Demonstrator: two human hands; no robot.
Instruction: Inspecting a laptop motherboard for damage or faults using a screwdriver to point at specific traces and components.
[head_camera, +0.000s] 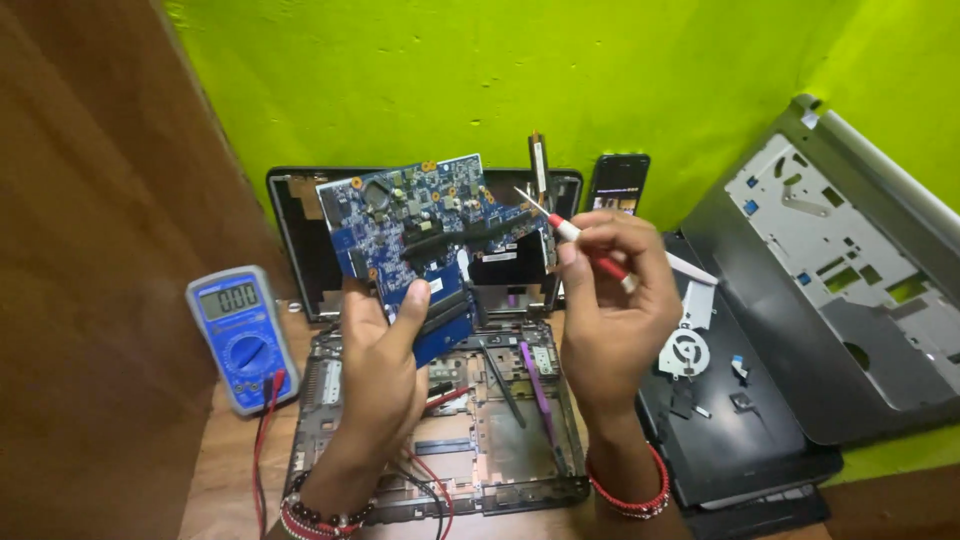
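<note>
The left hand (385, 365) gripped a blue circuit board (430, 235) by its lower edge, thumb across the front, holding it upright and tilted above an opened laptop base (500, 450). The board was crowded with small chips, black slots, orange-ringed screw holes and a dark cut-out at its right side. The right hand (610, 300) was closed around a red-and-white screwdriver (580, 240), its thin tip just touching the board's upper right edge. A blue meter (240, 340) with red and black leads lay to the left; a grey laptop cover (840, 270) leaned against the green wall (500, 70).
</note>
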